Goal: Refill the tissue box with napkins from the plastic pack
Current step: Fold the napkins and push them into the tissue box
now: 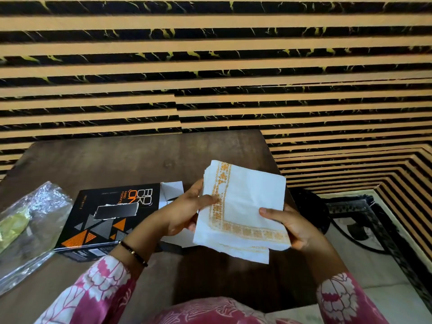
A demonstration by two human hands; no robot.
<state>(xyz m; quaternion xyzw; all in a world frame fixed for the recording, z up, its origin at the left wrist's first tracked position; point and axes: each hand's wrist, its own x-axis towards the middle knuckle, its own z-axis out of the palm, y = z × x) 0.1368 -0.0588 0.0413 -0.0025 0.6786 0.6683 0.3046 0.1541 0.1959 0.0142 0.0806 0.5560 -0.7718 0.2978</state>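
Note:
A stack of white napkins with an orange patterned border is held above the table between both hands. My left hand grips its left edge, thumb on top. My right hand holds the lower right corner, thumb on top. A black tissue box with orange and grey triangles lies flat on the table to the left of the hands; its white end flap stands open toward the napkins. The crumpled clear plastic pack lies at the far left.
The brown wooden table backs onto a wall of tan and black striped panels. Past the table's right edge is a patterned floor with a dark round object.

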